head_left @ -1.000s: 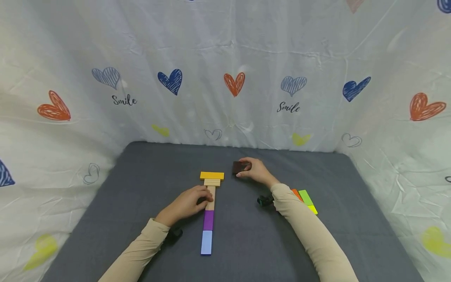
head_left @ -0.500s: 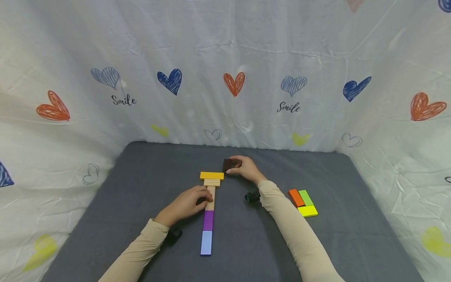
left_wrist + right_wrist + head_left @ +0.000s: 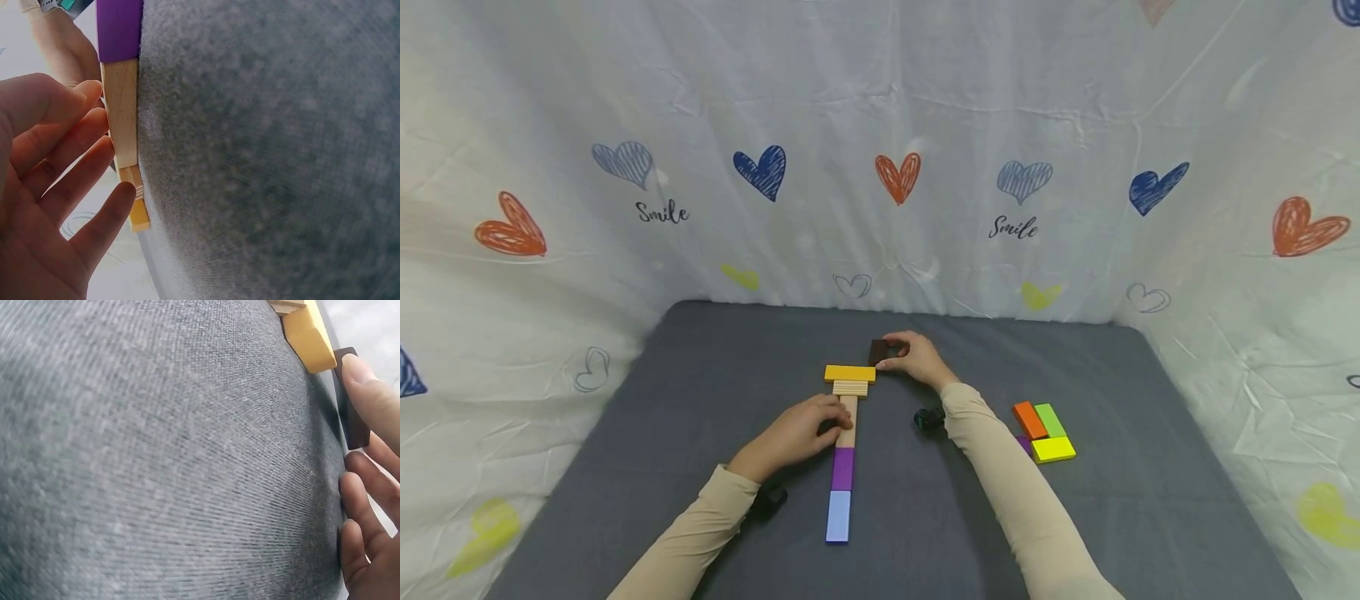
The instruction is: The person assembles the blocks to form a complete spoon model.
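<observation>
In the head view my right hand (image 3: 921, 360) pinches a dark brown block (image 3: 877, 352) close beside the right end of an orange-yellow block (image 3: 850, 373). The right wrist view shows the thumb on the brown block (image 3: 355, 415), its corner right at the end of the yellow one (image 3: 312, 340). My left hand (image 3: 801, 429) has its fingertips at the side of a plain wooden block (image 3: 120, 115), fingers loosely extended. Below the crosswise yellow block run small pale wooden pieces (image 3: 850, 388), the plain block, a purple block (image 3: 842, 468) and a light blue block (image 3: 838, 517).
To the right lie an orange block (image 3: 1029, 420), a green block (image 3: 1050, 420) and a yellow block (image 3: 1054, 450), with a purple block (image 3: 1024, 444) partly hidden by the right sleeve. Behind the grey cloth-covered table (image 3: 760, 333) hangs a white curtain (image 3: 835, 83) printed with hearts.
My right hand has carried the dark brown block leftward, up to the yellow block's right end. The left hand and the row of blocks have stayed in place.
</observation>
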Demonstrator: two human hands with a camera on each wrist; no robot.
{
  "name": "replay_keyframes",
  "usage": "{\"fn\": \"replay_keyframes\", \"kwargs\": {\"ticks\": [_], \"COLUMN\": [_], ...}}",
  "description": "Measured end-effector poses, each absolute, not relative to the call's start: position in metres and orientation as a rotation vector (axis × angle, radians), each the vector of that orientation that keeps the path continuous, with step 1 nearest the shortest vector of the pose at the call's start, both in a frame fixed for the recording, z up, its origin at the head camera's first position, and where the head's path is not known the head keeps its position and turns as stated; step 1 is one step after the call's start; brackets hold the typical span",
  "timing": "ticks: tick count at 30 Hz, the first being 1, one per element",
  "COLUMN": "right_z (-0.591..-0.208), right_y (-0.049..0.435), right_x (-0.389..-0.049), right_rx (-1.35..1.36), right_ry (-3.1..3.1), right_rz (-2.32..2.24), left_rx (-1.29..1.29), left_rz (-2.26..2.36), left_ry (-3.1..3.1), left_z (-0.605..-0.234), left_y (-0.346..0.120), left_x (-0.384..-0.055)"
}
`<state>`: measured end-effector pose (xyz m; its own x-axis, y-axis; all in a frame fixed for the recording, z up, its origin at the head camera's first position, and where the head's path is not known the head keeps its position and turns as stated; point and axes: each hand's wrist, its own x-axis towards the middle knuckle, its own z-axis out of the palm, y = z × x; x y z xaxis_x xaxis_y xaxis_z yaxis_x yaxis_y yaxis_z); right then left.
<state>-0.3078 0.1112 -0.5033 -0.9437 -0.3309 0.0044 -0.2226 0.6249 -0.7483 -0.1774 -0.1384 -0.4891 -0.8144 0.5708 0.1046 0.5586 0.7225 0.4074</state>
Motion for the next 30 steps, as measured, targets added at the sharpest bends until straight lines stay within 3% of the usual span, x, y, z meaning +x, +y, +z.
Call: {"fn": "replay_keyframes", "kwargs": {"ticks": [30], "right_z": [-0.5024], "right_y": [0.1093], "right_x": [-0.3112], "right_rx": [-0.51], "right_ry": [2.704], "right_rz": [-1.118], "left_rx": [0.934], "left_rz": [0.656], "left_ry": [2.889], "left_z": [-0.4876], "left_y": [-0.1383], "left_x": [-0.1775]}}
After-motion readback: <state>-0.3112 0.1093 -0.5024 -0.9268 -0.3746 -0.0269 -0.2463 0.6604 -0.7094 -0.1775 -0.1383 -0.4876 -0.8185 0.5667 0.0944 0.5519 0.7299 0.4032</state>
